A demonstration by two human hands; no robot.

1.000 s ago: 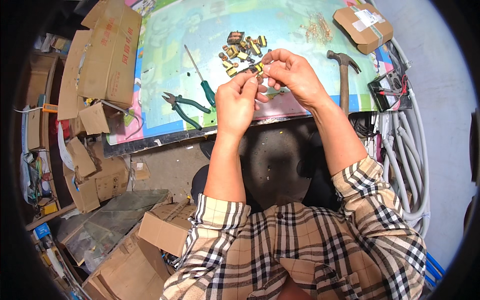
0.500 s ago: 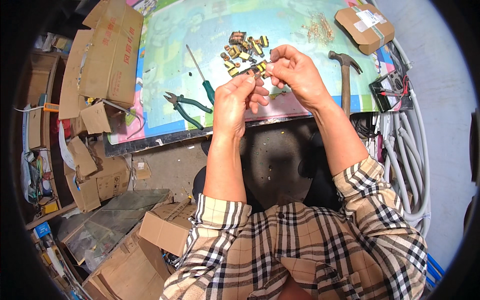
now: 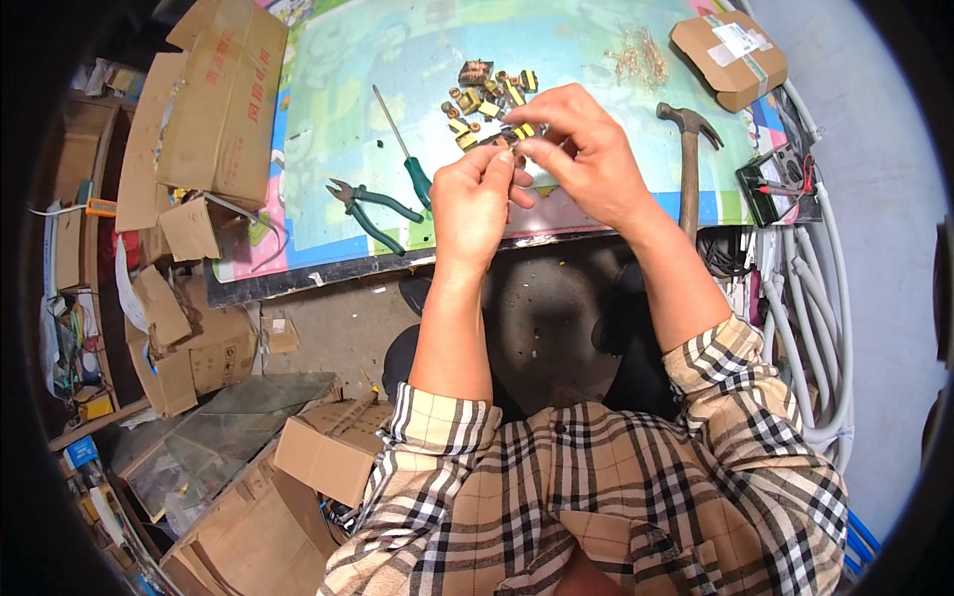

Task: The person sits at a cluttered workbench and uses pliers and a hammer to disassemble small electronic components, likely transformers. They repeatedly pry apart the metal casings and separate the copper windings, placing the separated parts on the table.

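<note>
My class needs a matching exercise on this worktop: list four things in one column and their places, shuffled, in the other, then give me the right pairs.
Things
1. Claw hammer
2. Screwdriver
3. Tangle of copper wire
4. Group of small coil components

Places
A. Just left of the flat cardboard box
B. Between the pliers and the left hand
C. Loosely clustered just beyond the fingers of both hands
D. To the right of the right hand, its wooden handle toward the person

Right pairs: 1-D, 2-B, 3-A, 4-C
</note>
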